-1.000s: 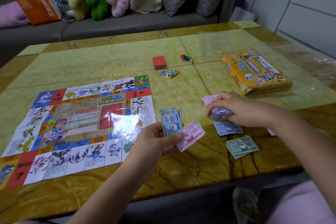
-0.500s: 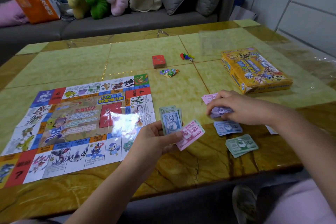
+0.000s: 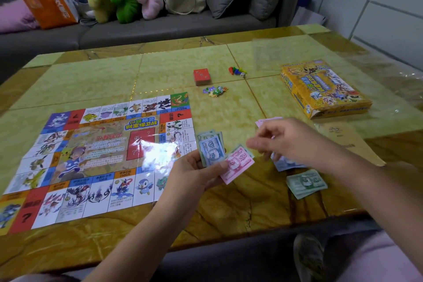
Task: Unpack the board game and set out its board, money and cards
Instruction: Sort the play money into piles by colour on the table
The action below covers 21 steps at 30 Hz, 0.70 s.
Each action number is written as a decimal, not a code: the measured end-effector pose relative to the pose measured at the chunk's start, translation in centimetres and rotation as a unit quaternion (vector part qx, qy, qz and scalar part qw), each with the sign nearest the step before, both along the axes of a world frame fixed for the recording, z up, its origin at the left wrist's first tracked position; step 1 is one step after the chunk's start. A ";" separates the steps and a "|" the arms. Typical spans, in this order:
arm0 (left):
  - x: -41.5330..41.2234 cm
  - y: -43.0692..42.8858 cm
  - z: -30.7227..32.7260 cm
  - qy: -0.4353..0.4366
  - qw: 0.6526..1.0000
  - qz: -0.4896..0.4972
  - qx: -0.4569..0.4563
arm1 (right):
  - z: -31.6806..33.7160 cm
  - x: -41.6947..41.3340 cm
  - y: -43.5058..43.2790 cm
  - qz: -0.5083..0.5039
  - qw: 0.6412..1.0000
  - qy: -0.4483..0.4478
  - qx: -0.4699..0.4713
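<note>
The colourful game board (image 3: 96,158) lies unfolded on the left of the table. My left hand (image 3: 194,174) grips a fan of play money (image 3: 219,155), with a blue 500 note and a pink 1000 note on top. My right hand (image 3: 290,142) hovers blurred just right of that fan, fingers loosely curled and holding nothing. Sorted piles lie beneath and around it: pink notes (image 3: 265,120), blue notes (image 3: 286,163), green notes (image 3: 305,183). A red card deck (image 3: 202,76) sits at mid-table. The yellow game box (image 3: 325,91) lies at the right.
Coloured pawns and a die (image 3: 237,71) and small cardboard tokens (image 3: 215,91) lie near the deck. A brown sheet (image 3: 350,144) rests by the right edge. Clear plastic wrap (image 3: 384,75) lies behind the box. A grey sofa (image 3: 160,27) with plush toys stands behind the table.
My right hand has lifted off the purple pile and moved left toward the fan in my left hand. The left hand still holds the notes.
</note>
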<state>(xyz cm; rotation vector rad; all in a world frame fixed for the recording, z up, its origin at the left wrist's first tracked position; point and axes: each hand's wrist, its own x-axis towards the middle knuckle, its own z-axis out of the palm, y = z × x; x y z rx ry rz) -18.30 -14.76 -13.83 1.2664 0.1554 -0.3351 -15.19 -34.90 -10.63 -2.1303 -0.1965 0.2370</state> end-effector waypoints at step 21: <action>-0.1 0.0 -0.2 -0.005 1.000 -0.003 0.016 | -0.7 -1.1 2.0 0.042 0.998 0.035 0.031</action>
